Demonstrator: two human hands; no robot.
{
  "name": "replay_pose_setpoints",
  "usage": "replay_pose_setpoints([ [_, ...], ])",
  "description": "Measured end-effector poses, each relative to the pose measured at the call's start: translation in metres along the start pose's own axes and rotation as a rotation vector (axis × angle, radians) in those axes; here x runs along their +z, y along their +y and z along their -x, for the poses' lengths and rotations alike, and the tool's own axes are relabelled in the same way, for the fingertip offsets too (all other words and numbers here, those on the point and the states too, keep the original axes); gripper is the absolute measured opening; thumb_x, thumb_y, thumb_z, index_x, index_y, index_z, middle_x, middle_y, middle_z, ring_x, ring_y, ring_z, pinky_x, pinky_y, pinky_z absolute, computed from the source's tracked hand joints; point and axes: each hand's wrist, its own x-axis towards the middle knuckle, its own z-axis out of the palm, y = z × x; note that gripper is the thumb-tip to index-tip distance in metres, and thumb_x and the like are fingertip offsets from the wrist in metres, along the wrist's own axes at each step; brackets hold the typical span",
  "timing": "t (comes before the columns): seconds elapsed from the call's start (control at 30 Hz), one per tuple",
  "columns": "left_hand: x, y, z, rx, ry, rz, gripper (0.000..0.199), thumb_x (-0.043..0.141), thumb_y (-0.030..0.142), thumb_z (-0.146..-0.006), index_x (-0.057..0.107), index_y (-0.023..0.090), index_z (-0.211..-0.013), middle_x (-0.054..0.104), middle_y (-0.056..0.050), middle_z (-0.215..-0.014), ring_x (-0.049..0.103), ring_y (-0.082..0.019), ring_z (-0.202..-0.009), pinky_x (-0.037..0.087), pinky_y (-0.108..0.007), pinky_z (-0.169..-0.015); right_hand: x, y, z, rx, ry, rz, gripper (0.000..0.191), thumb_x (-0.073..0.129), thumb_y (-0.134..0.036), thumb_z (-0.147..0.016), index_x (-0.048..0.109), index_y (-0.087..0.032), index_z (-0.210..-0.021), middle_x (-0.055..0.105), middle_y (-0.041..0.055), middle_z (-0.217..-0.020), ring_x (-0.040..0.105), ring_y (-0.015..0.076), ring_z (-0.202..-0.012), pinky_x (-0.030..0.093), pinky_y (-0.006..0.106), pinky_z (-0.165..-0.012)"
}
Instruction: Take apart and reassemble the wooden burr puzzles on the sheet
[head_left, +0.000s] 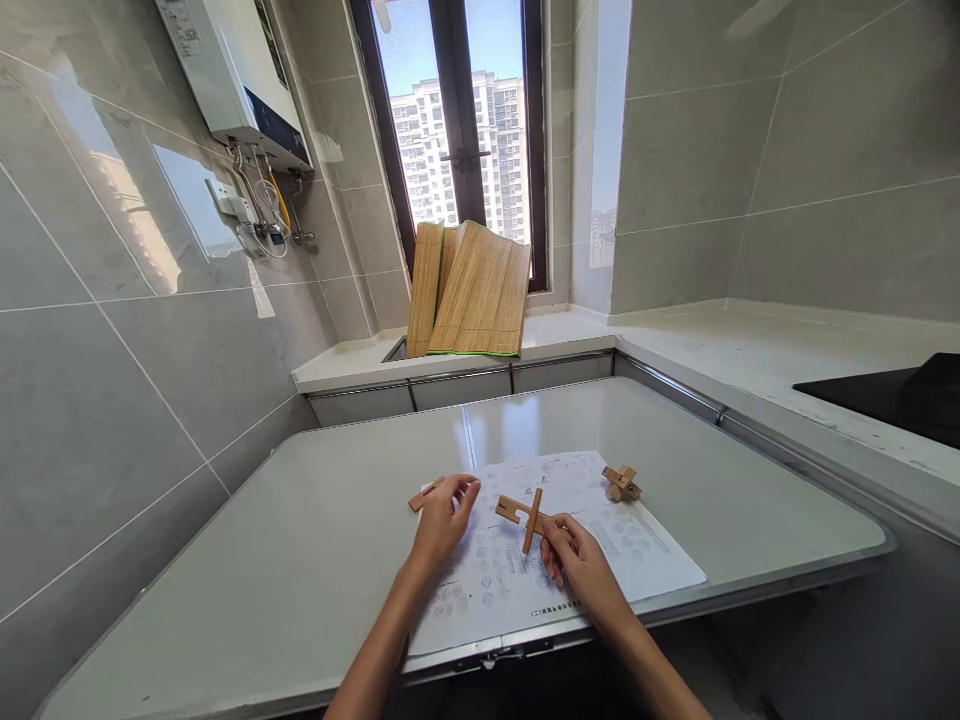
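Note:
My right hand (576, 555) grips a crossed pair of notched wooden puzzle pieces (517, 510) by the right end. One piece is longer, with a dark mark and a notch towards its left end; a thin stick-like piece crosses it at a steep angle. My left hand (448, 512) is over the left edge of the sheet, fingers curved and apart. Beside it lies another wooden puzzle piece (421, 496), partly hidden behind the hand; whether they touch, I cannot tell. Under both hands is a printed instruction sheet (502, 590) with small diagrams.
An interlocked cluster of wooden pieces (622, 484) sits at the sheet's right edge. The pale folding table (315, 560) has a seam across it. Behind stand rolled-out bamboo mats (480, 290) on the counter (570, 328), below a window. A black hob (892, 395) is at right.

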Motion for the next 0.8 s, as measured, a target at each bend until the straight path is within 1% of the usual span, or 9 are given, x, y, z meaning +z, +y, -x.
replay_pose_setpoints([
  [0.07, 0.01, 0.016, 0.006, 0.006, -0.151, 0.117, 0.048, 0.039, 0.055, -0.102, 0.072, 0.02, -0.102, 0.07, -0.003, -0.077, 0.062, -0.019, -0.07, 0.049, -0.03, -0.069, 0.0, -0.002, 0.001, -0.001, -0.001, -0.014, 0.047, 0.058, -0.067, -0.092, 0.057, -0.021, -0.084, 0.059, -0.0017, -0.066, 0.048, 0.0114, -0.05, 0.038, 0.025, -0.05],
  [0.13, 0.017, 0.027, 0.009, -0.002, -0.269, 0.222, 0.049, 0.041, 0.056, -0.101, 0.072, 0.019, -0.1, 0.068, -0.002, -0.072, 0.059, -0.016, -0.062, 0.047, -0.028, -0.062, 0.001, -0.005, 0.001, -0.001, 0.0, -0.038, 0.048, 0.06, -0.068, -0.09, 0.058, -0.021, -0.084, 0.06, -0.0008, -0.066, 0.048, 0.0117, -0.051, 0.038, 0.025, -0.05],
  [0.2, 0.02, 0.032, 0.01, -0.029, -0.332, 0.337, 0.046, 0.047, 0.057, -0.099, 0.07, 0.018, -0.101, 0.065, -0.001, -0.071, 0.055, -0.014, -0.059, 0.043, -0.025, -0.057, 0.002, -0.008, 0.002, -0.002, -0.014, -0.058, 0.049, 0.061, -0.069, -0.089, 0.06, -0.02, -0.083, 0.061, -0.0001, -0.067, 0.048, 0.0117, -0.051, 0.038, 0.025, -0.05],
  [0.3, 0.02, 0.033, 0.01, -0.078, -0.373, 0.483, 0.045, 0.05, 0.058, -0.097, 0.067, 0.016, -0.096, 0.061, 0.0, -0.071, 0.05, -0.011, -0.057, 0.039, -0.024, -0.054, 0.002, -0.014, 0.004, -0.008, -0.043, -0.052, 0.046, 0.062, -0.066, -0.09, 0.063, -0.02, -0.087, 0.063, 0.001, -0.071, 0.05, 0.013, -0.055, 0.041, 0.026, -0.053],
  [0.4, 0.018, 0.033, 0.012, -0.114, -0.415, 0.57, 0.047, 0.051, 0.06, -0.096, 0.064, 0.015, -0.09, 0.058, 0.001, -0.069, 0.047, -0.011, -0.056, 0.037, -0.024, -0.054, -0.001, -0.021, 0.007, -0.015, -0.041, -0.045, 0.044, 0.065, -0.063, -0.089, 0.068, -0.023, -0.107, 0.069, 0.0052, -0.09, 0.062, 0.02, -0.079, 0.05, 0.031, -0.072],
  [0.5, 0.016, 0.034, 0.016, -0.144, -0.467, 0.64, 0.048, 0.053, 0.06, -0.095, 0.064, 0.014, -0.088, 0.058, 0.0, -0.069, 0.045, -0.01, -0.056, 0.037, -0.024, -0.055, -0.005, -0.025, 0.01, 0.024, -0.142, -0.094, 0.054, 0.068, -0.062, -0.088, 0.063, -0.026, -0.128, 0.07, 0.0086, -0.113, 0.063, 0.0263, -0.105, 0.05, 0.038, -0.092],
  [0.6, 0.015, 0.036, 0.019, -0.168, -0.502, 0.7, 0.047, 0.057, 0.059, -0.094, 0.065, 0.014, -0.086, 0.059, 0.0, -0.07, 0.046, -0.01, -0.057, 0.035, -0.024, -0.055, -0.007, -0.025, 0.011, 0.039, -0.254, -0.131, 0.057, 0.071, -0.06, -0.086, 0.062, -0.025, -0.13, 0.071, 0.0094, -0.114, 0.064, 0.0257, -0.1, 0.05, 0.039, -0.09],
  [0.7, 0.015, 0.037, 0.022, -0.191, -0.509, 0.758, 0.046, 0.06, 0.059, -0.092, 0.064, 0.014, -0.083, 0.06, -0.001, -0.071, 0.046, -0.01, -0.057, 0.035, -0.024, -0.055, -0.007, -0.024, 0.009, 0.035, -0.241, -0.123, 0.059, 0.075, -0.062, -0.081, 0.063, -0.024, -0.125, 0.073, 0.0081, -0.103, 0.064, 0.0228, -0.086, 0.049, 0.038, -0.084],
  [0.8, 0.015, 0.037, 0.027, -0.214, -0.501, 0.812, 0.045, 0.062, 0.058, -0.091, 0.063, 0.014, -0.081, 0.059, -0.001, -0.071, 0.046, -0.009, -0.057, 0.036, -0.024, -0.057, -0.003, -0.027, 0.007, 0.033, -0.248, -0.135, 0.067, 0.081, -0.066, -0.073, 0.061, -0.023, -0.12, 0.073, 0.008, -0.098, 0.063, 0.0224, -0.08, 0.05, 0.035, -0.075],
])
